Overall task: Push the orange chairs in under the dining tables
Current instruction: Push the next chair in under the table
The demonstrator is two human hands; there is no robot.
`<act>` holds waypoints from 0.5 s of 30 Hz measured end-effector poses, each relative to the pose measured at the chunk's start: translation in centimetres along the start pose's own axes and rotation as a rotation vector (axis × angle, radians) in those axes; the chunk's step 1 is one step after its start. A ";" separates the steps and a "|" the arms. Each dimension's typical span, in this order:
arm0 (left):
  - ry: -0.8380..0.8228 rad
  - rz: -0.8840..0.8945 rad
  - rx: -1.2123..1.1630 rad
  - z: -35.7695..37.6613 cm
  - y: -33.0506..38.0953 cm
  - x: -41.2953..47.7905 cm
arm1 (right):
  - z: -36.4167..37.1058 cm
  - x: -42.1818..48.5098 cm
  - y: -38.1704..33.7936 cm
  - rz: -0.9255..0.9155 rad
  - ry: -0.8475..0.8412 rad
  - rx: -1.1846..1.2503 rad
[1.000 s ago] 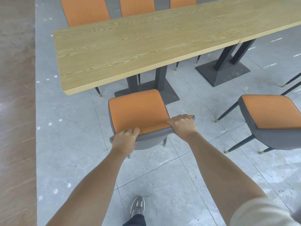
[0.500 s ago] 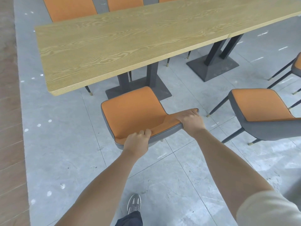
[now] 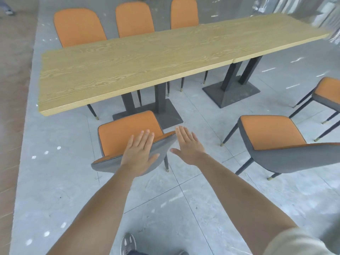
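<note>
Two open hands hover over the nearest orange chair [image 3: 128, 133]: the left hand [image 3: 139, 153] lies flat, fingers spread, against its curved grey backrest, while the right hand [image 3: 189, 146] floats just beside the backrest's right end, holding nothing. Ahead of both, the chair's padded orange seat points toward the wood-grain table [image 3: 147, 59], its front edge barely under the rim. Right of the right hand, a second orange chair [image 3: 270, 133] stands on dark tapered legs, well clear of the table.
</note>
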State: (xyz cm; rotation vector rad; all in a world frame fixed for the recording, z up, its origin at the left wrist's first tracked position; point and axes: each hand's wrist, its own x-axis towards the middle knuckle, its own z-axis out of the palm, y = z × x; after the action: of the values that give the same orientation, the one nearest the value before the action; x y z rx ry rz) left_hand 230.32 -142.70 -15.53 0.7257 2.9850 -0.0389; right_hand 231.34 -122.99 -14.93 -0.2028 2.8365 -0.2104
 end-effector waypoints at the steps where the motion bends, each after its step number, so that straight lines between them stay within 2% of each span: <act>1: -0.021 0.009 -0.009 -0.6 1.9 0.6 | -0.7 -1.2 1.2 0.005 0.023 0.007; 6: -0.004 0.118 0.011 -4.2 12.1 4.8 | -4.2 -7.1 9.1 0.118 0.124 -0.001; 11: 0.051 0.298 0.000 -6.9 22.8 10.2 | -6.9 -13.4 19.0 0.343 0.244 -0.005; 15: 0.027 0.454 -0.042 -8.2 32.0 13.5 | -7.8 -18.4 27.4 0.544 0.274 0.029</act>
State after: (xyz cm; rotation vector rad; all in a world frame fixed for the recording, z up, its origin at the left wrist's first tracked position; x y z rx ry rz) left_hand 232.55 -107.73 -8.65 1.3821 2.7568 0.0586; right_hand 243.25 -92.31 -7.02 0.6446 3.0178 -0.1684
